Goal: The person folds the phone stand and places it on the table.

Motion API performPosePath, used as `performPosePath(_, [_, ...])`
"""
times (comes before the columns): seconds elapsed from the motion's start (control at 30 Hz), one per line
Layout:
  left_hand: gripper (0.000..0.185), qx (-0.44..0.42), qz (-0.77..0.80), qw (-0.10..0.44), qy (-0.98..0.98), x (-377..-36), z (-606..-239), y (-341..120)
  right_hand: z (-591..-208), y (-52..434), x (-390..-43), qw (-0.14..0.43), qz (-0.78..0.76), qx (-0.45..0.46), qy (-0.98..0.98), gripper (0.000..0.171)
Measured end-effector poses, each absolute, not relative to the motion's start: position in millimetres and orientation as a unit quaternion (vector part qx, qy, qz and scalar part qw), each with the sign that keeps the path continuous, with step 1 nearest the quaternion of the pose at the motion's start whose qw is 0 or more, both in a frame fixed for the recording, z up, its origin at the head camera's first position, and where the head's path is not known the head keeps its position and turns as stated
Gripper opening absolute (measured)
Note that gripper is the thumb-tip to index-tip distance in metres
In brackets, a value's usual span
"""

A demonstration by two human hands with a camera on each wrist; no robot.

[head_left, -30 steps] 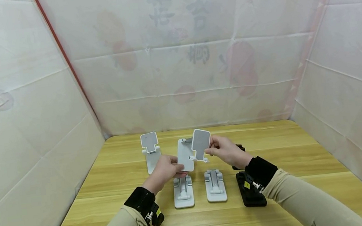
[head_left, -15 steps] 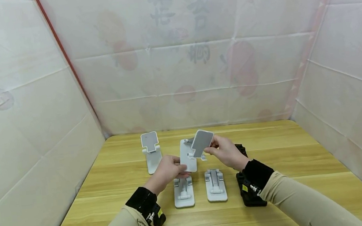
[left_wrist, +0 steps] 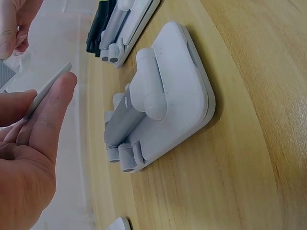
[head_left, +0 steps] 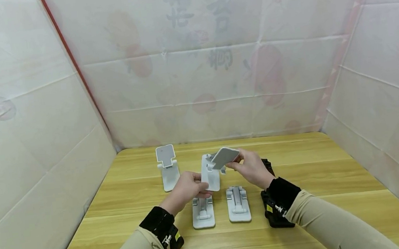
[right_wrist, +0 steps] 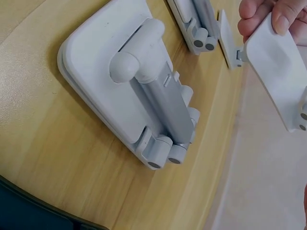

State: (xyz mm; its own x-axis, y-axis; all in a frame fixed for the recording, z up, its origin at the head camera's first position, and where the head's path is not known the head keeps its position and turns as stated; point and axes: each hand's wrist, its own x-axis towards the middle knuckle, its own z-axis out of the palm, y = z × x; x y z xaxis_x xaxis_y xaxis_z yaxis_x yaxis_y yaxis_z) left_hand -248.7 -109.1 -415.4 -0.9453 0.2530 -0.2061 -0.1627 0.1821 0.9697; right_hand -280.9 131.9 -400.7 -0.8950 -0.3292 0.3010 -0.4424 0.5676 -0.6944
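Between both hands, raised over the table, is a white foldable phone stand with its hinged arm unfolded. My left hand grips the lower edge of its base plate, thumb on the near face; the right wrist view shows that plate from another side. With thumb and fingers my right hand pinches the edge of the grey-padded holder plate, which leans over flatter than the base. Just below the hands lie two folded white stands, one on the left and one on the right.
An unfolded white phone stand stands at the back left of the wooden table. Two black stands, the nearer and the farther, lie at the right, partly behind the right arm. Pale sheeting encloses the back and sides.
The right hand has tilted the holder plate from nearly upright to leaning flatter, toward the right. The left hand and base plate have shifted slightly right.
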Motion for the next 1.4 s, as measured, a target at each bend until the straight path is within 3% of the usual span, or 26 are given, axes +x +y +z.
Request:
performPosePath(0.43, [0.035,0.042,0.638,0.159,0.753,-246,-414,-107,-405,130,-278,0.202,0.338,0.245,-0.886,0.012])
performPosePath(0.9, [0.034,0.046,0.64,0.169,0.748,-244,-413,-104,-413,132,-282,0.308,0.286,0.288,-0.86,0.027])
performPosePath(1.4, [0.036,0.034,0.638,0.174,0.749,-242,-410,-103,-416,130,-279,0.317,0.278,0.277,-0.863,0.031])
